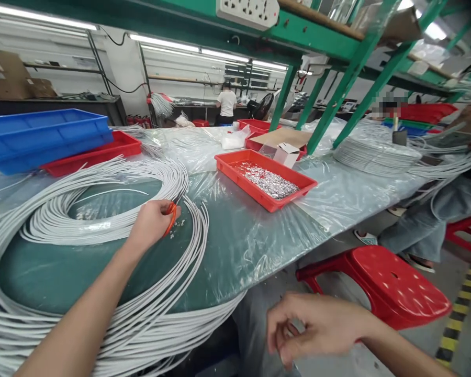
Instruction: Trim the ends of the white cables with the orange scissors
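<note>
Green worktop point(235, 251), film-covered: slippery, I judge. White cable coils point(157, 319), on it, front run along the edge: a tug could drag them off. Red tray point(245, 186), to their right. Right hand point(314, 327), loosely curled; whether fingertips meet, I cannot tell. Left hand point(153, 222), my fingers clamped on an orange-handled tool point(173, 214) beside strand ends point(192, 208): a slip might nick them. Metal bits point(272, 183), in the tray: a knock could spill them.

Both hands point(153, 222) point(312, 327) curled, well apart
</note>
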A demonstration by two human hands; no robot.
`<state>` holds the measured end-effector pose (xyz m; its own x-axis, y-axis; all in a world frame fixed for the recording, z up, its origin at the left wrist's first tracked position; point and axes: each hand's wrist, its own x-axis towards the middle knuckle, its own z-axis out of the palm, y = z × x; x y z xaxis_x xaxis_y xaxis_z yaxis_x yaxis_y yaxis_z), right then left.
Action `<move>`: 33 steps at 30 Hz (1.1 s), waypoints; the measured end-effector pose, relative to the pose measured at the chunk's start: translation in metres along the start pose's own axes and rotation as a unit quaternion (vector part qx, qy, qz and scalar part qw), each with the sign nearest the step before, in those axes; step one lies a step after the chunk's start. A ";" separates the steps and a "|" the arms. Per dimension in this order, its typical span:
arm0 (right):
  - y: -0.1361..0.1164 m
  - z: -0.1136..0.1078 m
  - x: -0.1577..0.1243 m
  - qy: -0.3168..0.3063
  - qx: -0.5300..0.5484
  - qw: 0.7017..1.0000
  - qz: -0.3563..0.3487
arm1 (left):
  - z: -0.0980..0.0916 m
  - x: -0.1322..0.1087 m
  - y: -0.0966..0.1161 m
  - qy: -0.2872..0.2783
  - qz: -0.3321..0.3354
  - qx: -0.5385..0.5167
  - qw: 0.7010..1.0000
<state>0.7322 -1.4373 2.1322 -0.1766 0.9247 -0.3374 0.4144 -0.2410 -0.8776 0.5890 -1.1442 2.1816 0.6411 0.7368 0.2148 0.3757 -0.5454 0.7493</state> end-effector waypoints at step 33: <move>-0.041 -0.101 0.186 0.216 0.067 0.944 -0.242 | 0.008 0.017 -0.021 -0.045 -0.006 0.014 0.999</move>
<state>0.7726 -1.2259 2.1404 0.0756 0.9631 0.2583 0.2565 0.2315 -0.9384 0.5970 -1.1230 2.1644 0.6937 0.7050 0.1478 0.4012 -0.5486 0.7336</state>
